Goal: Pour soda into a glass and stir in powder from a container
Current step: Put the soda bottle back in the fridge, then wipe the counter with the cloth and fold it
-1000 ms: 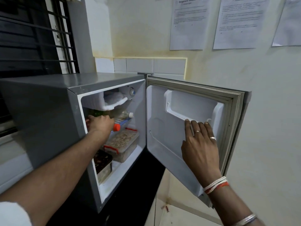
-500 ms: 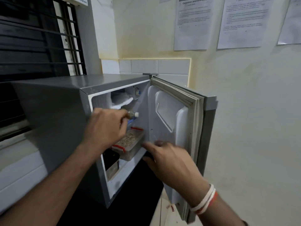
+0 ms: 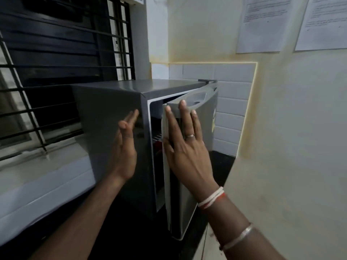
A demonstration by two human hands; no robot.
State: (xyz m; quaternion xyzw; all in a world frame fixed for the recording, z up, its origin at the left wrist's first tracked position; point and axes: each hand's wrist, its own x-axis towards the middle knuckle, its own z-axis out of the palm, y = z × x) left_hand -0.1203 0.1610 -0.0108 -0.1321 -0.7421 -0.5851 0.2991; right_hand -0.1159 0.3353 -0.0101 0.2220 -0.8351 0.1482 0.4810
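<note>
the right grip (image 3: 185,147) is released, not grasping: its palm and straight fingers (image 3: 182,104) lie flat on the outer face of the door (image 3: 187,212), right at the door's free edge, with the fingertips pointing to twelve o'clock and reaching up to the handle recess (image 3: 197,98). a ring (image 3: 190,135) sits on one finger, white and red bands (image 3: 211,199) circle the wrist, and a metal bangle (image 3: 238,237) lies further down the forearm at five o'clock.

at nine o'clock of it, the left grip (image 3: 124,147) is also released and holds nothing. its fingers are straight and point to one o'clock, in front of the fridge (image 3: 105,109) side wall near the front corner; blur hides whether it touches.

the door stands ajar. the narrow gap (image 3: 156,139) between the grips shows only dark interior, a shelf edge and a bit of red, so the soda cannot be made out.

the fridge stands on a black counter (image 3: 221,166). a barred window (image 3: 56,62) lies at ten o'clock of it, white tiles (image 3: 231,94) at two o'clock, and printed sheets (image 3: 262,25) hang on the wall (image 3: 291,147) at one o'clock.
</note>
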